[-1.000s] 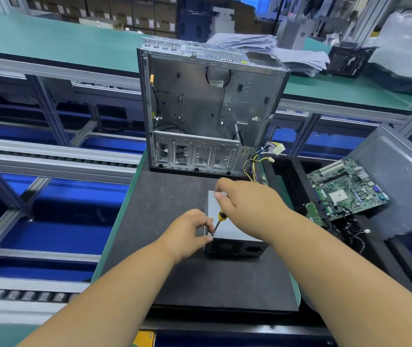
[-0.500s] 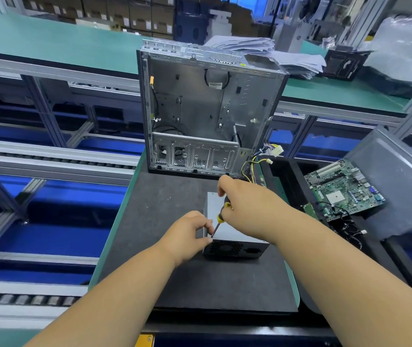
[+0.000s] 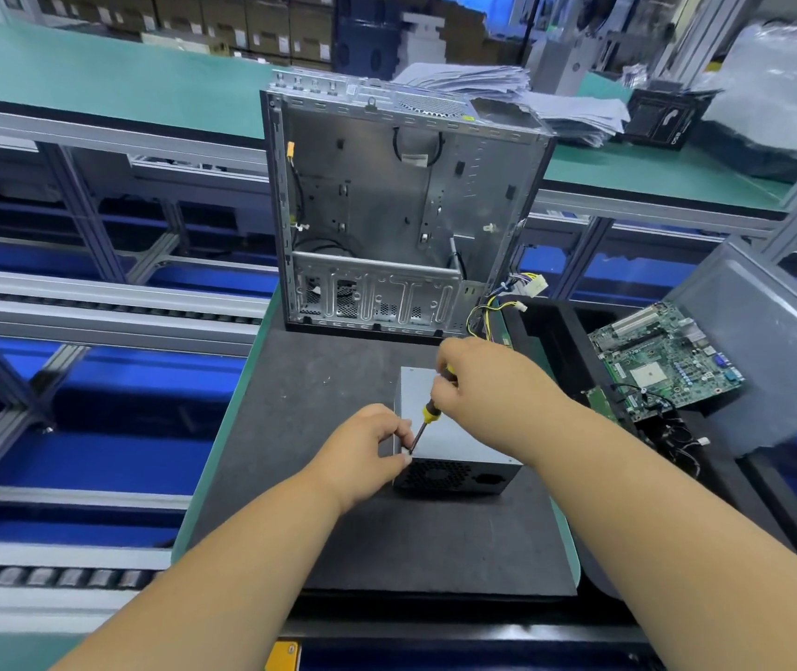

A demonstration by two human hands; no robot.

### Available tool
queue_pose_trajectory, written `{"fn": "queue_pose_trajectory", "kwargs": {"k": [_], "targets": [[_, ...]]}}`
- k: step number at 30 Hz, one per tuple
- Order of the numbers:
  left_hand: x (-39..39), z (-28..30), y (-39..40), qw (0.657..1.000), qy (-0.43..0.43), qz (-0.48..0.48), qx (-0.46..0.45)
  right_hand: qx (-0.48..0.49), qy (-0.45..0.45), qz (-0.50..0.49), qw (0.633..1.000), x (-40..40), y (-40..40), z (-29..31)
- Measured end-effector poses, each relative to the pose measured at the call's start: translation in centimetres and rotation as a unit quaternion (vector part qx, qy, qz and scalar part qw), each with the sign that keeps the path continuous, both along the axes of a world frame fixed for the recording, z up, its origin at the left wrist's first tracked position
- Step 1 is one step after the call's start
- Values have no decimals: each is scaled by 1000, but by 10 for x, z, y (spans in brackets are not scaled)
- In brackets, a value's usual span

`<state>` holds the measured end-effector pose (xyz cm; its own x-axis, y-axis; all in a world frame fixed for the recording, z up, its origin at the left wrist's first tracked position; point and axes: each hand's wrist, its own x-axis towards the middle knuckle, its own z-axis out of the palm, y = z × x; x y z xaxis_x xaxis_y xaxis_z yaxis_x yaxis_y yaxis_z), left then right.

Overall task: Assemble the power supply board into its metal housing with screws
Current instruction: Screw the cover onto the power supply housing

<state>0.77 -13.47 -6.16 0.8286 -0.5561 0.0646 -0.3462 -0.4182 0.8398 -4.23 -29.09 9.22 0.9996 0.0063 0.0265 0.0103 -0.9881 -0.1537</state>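
Since earlier our right hand (image 3: 493, 394) raises the gripped screwdriver (image 3: 428, 418) steeper, left hand (image 3: 367, 447) pinching its tip at the power supply (image 3: 454, 452), so a screw is probably being driven.

We are on a factory assembly line for computers. Roller conveyors (image 3: 96, 302) on aluminium framing run past our station, and long green-topped counters (image 3: 96, 75) stretch behind. An open metal computer case (image 3: 401, 210) stands upright on a dark mat (image 3: 319, 380), a bare motherboard (image 3: 667, 360) lies in a black tray (image 3: 546, 331) to the right, and stacked cartons (image 3: 241, 21) line the far wall beside a pile of papers (image 3: 546, 104).
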Motion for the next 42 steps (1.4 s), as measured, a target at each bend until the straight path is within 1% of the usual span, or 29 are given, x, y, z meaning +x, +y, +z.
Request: {"fn": "queue_pose_trajectory", "kwargs": {"k": [2, 3, 7, 8, 9, 11, 13, 14, 16, 19, 22, 25, 27, 29, 30, 32, 34, 36, 39, 42], "targets": [[0, 0, 0, 1000, -5, -2, 4, 14, 9, 52, 999, -1, 0, 2], [0, 0, 0, 1000, -5, -2, 3, 8, 6, 59, 998, -1, 0, 2], [-2, 0, 1, 1000, 1, 0, -12, -62, -29, 12, 998, -2, 3, -5], [-2, 1, 1, 1000, 1, 0, -13, -65, -34, 7, 997, -3, 4, -7], [-2, 1, 1, 1000, 2, 0, -12, -56, -37, 7, 998, -3, 5, -7], [-1, 2, 1, 1000, 1, 0, -6, -7, -31, 15, 999, -3, 6, -4], [-1, 2, 1, 1000, 3, 3, -5, 34, -17, 39, 999, -3, 5, 1], [-1, 2, 1, 1000, 8, 6, -10, 35, -11, 57, 998, -3, 4, 2], [-2, 2, 0, 999, 21, 14, -23, 3, -4, 90, 996, -4, 3, 3], [-2, 1, -1, 999, 27, 20, -31, -20, 6, 98, 995, -4, 2, 3], [-2, -1, -2, 999, 22, 25, -36, -42, 17, 81, 996, -1, 1, 1], [-3, -4, -4, 997, 34, 37, -58, -77, 5, 6, 997, 4, -1, -4], [-5, -5, -5, 995, 44, 50, -74, -117, -6, -32, 993, 4, -3, -6], [-6, -6, -5, 993, 48, 57, -88, -138, -14, -31, 990, 1, -4, -6], [-6, -6, -6, 993, 49, 58, -92, -126, -15, -20, 992, 0, -5, -6], [-6, -6, -6, 992, 52, 60, -100, -56, -2, 22, 998, -1, -4, -5], [-6, -5, -7, 992, 48, 63, -101, 6, 18, 76, 997, -3, -2, -2], [-6, -4, -7, 994, 30, 61, -85, 18, 27, 102, 994, -4, 1, 1], [-5, -3, -7, 995, 19, 59, -73, 11, 16, 88, 996, -4, 4, 1], [-5, -4, -7, 995, 29, 66, -74, 8, 5, 71, 997, -2, 9, -3]]}}
